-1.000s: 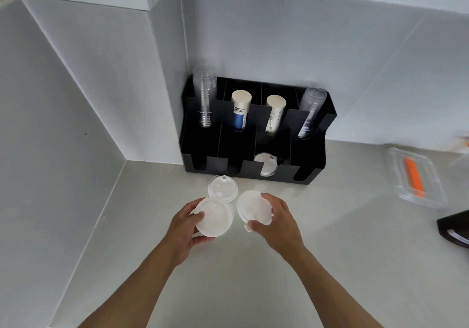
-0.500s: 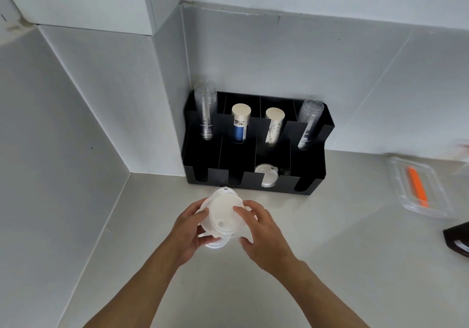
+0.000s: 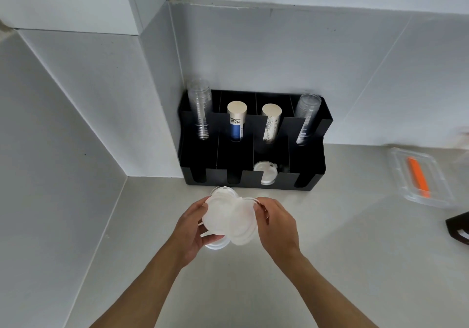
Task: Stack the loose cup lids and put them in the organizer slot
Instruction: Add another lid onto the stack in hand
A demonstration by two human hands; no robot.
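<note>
Both my hands hold a loose bunch of white cup lids (image 3: 229,217) above the counter, just in front of the black organizer (image 3: 314,175). My left hand (image 3: 189,231) grips the bunch from the left and below, and my right hand (image 3: 278,222) pinches its right edge. The lids overlap unevenly; one pokes out at the far side and one below my left fingers. One more white lid (image 3: 266,173) stands in the organizer's third front slot from the left.
The organizer stands in the wall corner, with clear cup stacks (image 3: 200,109) and paper cups (image 3: 236,121) in its back row. A clear container (image 3: 421,178) holding an orange item lies at the right. A dark object (image 3: 459,228) sits at the right edge.
A second ago each hand held a separate lid, with a third on the counter. The hands have come together and the lids now overlap in one bunch held by both.
</note>
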